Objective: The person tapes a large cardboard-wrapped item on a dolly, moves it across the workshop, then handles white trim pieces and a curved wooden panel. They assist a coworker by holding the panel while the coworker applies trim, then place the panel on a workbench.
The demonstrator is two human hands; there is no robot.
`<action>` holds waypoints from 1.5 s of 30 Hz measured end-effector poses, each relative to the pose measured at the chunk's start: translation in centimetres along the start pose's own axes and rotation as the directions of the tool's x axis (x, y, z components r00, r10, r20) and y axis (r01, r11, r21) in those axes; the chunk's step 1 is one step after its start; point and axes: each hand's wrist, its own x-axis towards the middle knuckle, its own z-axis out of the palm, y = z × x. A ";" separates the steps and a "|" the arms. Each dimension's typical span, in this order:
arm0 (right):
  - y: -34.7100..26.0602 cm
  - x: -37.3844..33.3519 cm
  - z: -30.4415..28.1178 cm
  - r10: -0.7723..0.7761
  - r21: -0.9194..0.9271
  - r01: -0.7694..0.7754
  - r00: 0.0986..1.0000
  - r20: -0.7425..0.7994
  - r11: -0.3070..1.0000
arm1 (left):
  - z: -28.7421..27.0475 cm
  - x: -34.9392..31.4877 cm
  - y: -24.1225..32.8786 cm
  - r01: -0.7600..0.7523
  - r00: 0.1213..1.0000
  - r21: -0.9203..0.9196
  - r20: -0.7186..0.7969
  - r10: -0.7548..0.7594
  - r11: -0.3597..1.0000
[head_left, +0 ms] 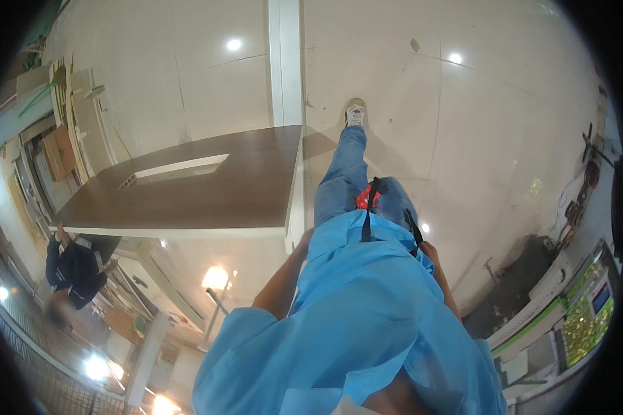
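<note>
A dark brown tabletop with pale edges [208, 200] and a long slot through its middle stands on my left. My left hand [303, 241] hangs beside the white panel at the table's near right end; its fingers are hidden, and I cannot tell whether it touches the panel. Down at my right hip is my right hand [428, 250], next to a black strap [415, 232]; its fingers are too small to make out. Over my jeans, a second black strap [367, 225] hangs from my blue shirt by a small red item [368, 196].
Another person in dark clothes [76, 273] has a hand at the table's far left corner. A white post [285, 62] runs ahead of the table. Boards and panels [83, 124] lean at the far left. Cables and tools [580, 194] line the right side. Pale tiles cover the floor [374, 69].
</note>
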 end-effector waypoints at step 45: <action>-54.5 46.4 -80.4 0.469 0.841 0.167 0.766 -0.439 0.515 | 25.3 39.9 159.8 -0.343 0.899 0.745 0.084 0.429 0.572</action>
